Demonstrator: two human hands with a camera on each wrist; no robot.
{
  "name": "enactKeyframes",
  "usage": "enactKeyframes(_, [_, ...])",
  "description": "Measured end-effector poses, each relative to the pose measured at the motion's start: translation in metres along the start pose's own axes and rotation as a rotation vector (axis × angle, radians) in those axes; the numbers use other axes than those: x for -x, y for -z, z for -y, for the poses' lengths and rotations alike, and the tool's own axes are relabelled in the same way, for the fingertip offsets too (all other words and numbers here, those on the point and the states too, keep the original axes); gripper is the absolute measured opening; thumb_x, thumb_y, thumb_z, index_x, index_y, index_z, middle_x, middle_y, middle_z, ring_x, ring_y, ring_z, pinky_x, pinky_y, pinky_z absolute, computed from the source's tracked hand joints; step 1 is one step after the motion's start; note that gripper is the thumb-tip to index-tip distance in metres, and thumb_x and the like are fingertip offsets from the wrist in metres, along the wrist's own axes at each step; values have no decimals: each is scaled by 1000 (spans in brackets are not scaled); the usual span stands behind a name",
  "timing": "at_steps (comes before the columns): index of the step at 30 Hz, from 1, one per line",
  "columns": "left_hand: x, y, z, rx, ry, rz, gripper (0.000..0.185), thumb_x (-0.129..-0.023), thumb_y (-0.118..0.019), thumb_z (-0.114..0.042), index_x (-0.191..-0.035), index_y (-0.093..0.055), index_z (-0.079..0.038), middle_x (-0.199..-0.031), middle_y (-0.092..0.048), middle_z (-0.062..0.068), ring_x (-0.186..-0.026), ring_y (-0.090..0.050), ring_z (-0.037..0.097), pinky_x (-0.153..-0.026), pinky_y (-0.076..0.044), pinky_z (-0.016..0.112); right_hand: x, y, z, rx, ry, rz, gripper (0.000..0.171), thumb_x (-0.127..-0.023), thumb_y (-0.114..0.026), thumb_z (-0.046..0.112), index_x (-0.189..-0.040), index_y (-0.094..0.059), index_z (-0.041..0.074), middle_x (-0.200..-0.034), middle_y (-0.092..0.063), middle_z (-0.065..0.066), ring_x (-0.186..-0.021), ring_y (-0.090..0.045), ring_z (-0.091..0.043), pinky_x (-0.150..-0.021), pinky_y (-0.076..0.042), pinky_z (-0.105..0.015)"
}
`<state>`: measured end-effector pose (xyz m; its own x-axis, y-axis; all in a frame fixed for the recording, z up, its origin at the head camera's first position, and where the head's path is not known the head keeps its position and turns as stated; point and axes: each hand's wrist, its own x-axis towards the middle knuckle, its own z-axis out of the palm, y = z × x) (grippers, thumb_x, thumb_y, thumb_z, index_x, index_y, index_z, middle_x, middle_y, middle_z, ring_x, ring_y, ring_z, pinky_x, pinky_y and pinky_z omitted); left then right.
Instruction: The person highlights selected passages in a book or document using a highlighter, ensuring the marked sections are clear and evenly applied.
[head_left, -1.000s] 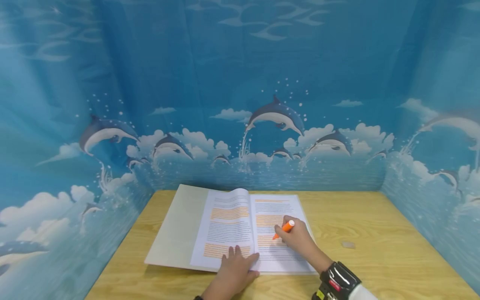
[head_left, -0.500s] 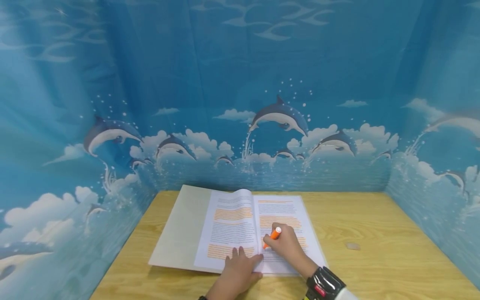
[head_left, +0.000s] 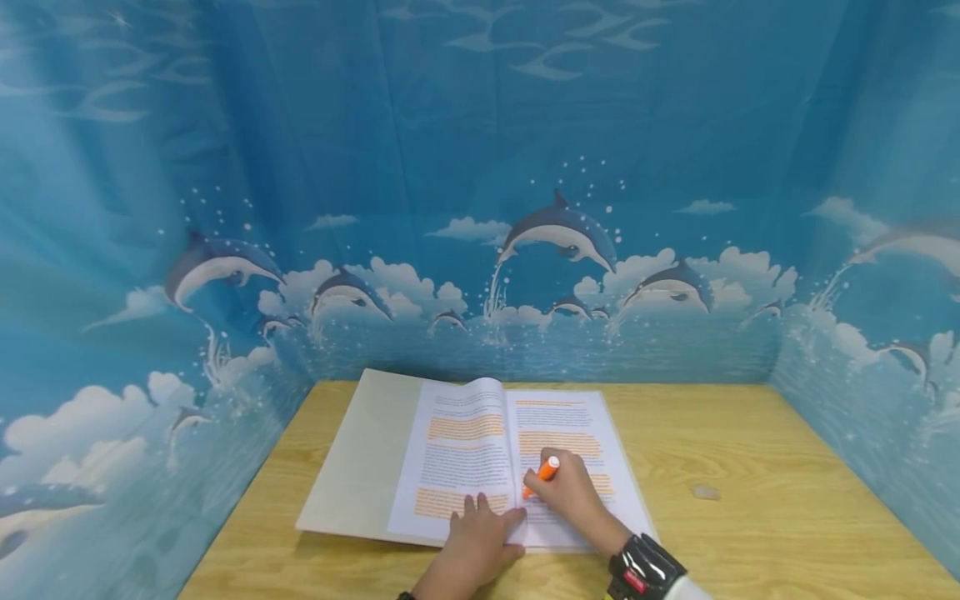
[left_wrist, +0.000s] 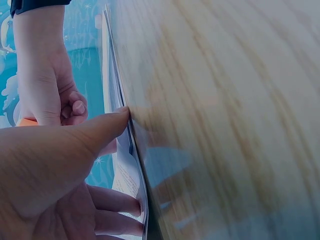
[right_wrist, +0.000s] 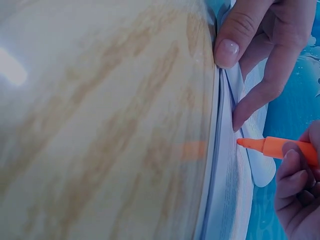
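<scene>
My right hand (head_left: 566, 487) grips an orange highlighter (head_left: 547, 468), its tip down at the inner left side of the right page (head_left: 555, 525). In the right wrist view the highlighter (right_wrist: 275, 147) points at the paper close to the fold. Below the fold, my left hand (head_left: 480, 537) rests with fingers spread on the lower edge of the open document (head_left: 461, 462). In the left wrist view the left thumb (left_wrist: 107, 125) lies on the near edge of the pages and the other fingers reach over the sheet. Orange highlighted lines mark both pages.
The document's pale cover (head_left: 360, 467) lies folded out to the left. A small flat translucent piece (head_left: 705, 492) sits to the right on the wooden table (head_left: 750, 433). A dolphin-printed blue curtain (head_left: 420, 167) encloses the back and sides.
Over the last second the right hand has carried the highlighter left and slightly down the right page, to near the fold. The left hand has stayed in place on the document.
</scene>
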<state>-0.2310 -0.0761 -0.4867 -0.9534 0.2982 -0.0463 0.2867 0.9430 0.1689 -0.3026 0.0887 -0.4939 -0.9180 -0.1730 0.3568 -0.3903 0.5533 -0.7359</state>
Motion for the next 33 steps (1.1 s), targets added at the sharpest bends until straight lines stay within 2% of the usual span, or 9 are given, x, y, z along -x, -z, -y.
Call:
enactKeyframes(11, [1,3,-1,14,4,6,50,-87,-75,-45,-133,-65,-28,-129,-60,35,-124,-54,54,-94,-49,67,0,-2,2,-32,7,10,34,-71,-70,-4,-58,-43,13,-51,-40,12,-47,-36,0,-45,-27,-16])
enactKeyframes(18, [-1,3,-2,37,23,35,50,-87,-75,-45,-134,-65,-29,-131,-59,34,-126,-52,55,-97,-48,67,1,-2,-1,-58,16,7,35,-70,-70,-6,-58,-42,12,-51,-38,12,-48,-36,1,-45,-26,-16])
enactKeyframes(33, [1,5,-2,14,7,20,52,-87,-75,-46,-135,-65,-28,-131,-59,35,-124,-54,55,-94,-49,68,3,7,-6,-47,-15,11,38,-69,-69,-7,-57,-39,14,-50,-37,11,-47,-33,0,-45,-25,-16])
